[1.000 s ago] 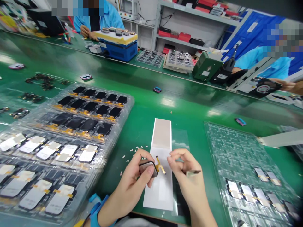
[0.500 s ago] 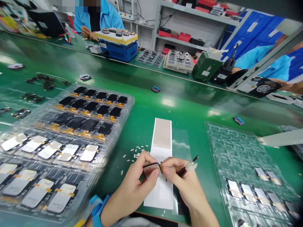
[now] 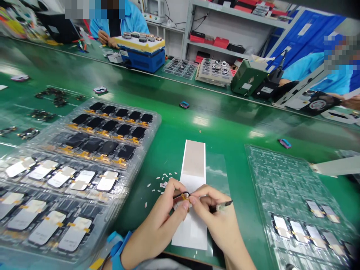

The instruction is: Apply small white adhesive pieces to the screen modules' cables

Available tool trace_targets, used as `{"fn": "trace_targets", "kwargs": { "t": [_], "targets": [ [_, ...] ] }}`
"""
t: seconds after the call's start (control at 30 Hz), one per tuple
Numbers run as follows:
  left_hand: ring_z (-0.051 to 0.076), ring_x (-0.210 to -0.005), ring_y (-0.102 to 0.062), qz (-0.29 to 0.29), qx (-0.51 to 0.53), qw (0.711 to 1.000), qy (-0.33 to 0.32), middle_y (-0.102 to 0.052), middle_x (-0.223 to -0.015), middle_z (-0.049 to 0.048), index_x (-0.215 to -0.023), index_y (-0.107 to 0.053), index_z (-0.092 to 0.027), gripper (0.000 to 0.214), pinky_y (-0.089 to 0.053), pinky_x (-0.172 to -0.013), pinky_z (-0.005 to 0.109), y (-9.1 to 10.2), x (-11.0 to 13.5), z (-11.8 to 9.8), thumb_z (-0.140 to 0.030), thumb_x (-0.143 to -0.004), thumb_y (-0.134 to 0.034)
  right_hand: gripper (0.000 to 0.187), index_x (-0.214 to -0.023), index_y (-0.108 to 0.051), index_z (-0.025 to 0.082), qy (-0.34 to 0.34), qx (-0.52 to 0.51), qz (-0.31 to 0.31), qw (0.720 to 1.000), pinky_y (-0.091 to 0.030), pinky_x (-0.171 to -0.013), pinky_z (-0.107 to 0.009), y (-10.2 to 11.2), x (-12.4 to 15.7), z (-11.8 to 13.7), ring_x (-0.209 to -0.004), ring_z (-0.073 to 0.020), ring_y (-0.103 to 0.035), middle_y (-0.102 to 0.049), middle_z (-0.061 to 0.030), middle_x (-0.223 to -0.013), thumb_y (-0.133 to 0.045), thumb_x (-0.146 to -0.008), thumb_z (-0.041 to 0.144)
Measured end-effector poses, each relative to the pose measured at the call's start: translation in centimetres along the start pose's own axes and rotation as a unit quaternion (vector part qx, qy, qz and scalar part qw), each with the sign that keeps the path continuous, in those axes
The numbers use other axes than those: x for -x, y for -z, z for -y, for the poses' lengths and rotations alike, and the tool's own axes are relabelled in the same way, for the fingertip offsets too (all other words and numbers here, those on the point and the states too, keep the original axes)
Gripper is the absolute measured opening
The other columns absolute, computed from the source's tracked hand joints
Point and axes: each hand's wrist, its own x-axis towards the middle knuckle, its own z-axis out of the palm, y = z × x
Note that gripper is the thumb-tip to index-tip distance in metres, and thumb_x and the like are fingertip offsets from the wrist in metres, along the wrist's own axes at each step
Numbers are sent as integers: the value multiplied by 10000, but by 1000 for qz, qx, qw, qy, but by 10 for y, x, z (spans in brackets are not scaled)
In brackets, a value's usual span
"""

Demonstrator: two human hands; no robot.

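Observation:
My left hand (image 3: pixel 165 221) pinches a small display screen (image 3: pixel 177 195) by its edge, thumb in front and fingers behind. The screen is tilted; its dark rim shows, and an orange flex cable (image 3: pixel 185 196) sits at its right side. My right hand (image 3: pixel 218 215) has thumb and forefinger closed at that cable, meeting the left fingertips. Across the right palm lies a slim dark-tipped tool (image 3: pixel 225 205) with a pale middle, partly hidden by the fingers. Both hands are above a white sheet (image 3: pixel 189 234) with a beige strip (image 3: pixel 194 159) at its far end.
To the left lies a clear tray (image 3: pixel 153 125) of display screens, some dark side up, others silver. Another clear tray (image 3: pixel 261 180) at right holds several screens near its front. White scraps (image 3: pixel 163 184) lie beside the sheet. People sit across the bench near a blue box (image 3: pixel 149 62).
The screen has turned in my left fingers, showing more of its edge and cable. My right hand has rolled, and the tool now lies flatter, pointing right. The view has shifted slightly.

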Motion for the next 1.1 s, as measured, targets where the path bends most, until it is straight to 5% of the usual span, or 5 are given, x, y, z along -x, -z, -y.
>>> {"fn": "trace_targets", "kwargs": {
  "t": [0.5,0.7,0.87,1.0,1.1],
  "targets": [
    [120,-625,-348,-4,13,1000,-11,-367,-727,-71,-998,-370,-253,112,-308,-569,226,-5,-5,0,-356,-1040,-384,235,-704,-675,155,24,-2,-34,999,-271,-429,-197,-5,-4,5,-443,-64,-356,-522,27,-563,-691,-820,359],
    [120,-593,-375,-13,37,999,4,-427,-683,-73,-958,-390,-243,163,-333,-559,231,-3,-8,0,-380,-1042,-364,292,-779,-648,179,41,-19,-43,998,-385,-536,-218,4,-6,2,-585,-109,-475,-557,3,-679,-578,-936,416],
    [196,-889,-610,-11,-159,987,-19,-646,-976,53,-1004,-481,-223,162,-464,-797,338,-5,-13,-11,-300,-1045,-345,398,-779,-617,196,135,-15,-170,976,-462,-729,-240,33,-6,5,-832,-140,-563,-563,-25,-856,-426,-1023,446],
    [323,-1278,-527,-1,-364,927,-87,-622,-1280,195,-1058,-531,-161,170,-406,-1048,521,-17,-27,-15,-170,-1006,-370,345,-853,-613,182,121,-21,-206,971,-496,-606,-241,43,-15,0,-627,-99,-585,-590,-19,-870,-473,-1006,457],
    [335,-1384,-438,29,-459,877,-137,-622,-1313,228,-1186,-527,-96,246,-359,-1129,561,-24,-36,-9,-126,-992,-380,259,-899,-601,178,96,-1,-219,971,-560,-688,-274,40,-26,-14,-704,-132,-659,-615,-27,-911,-654,-907,432]
  ]
}}
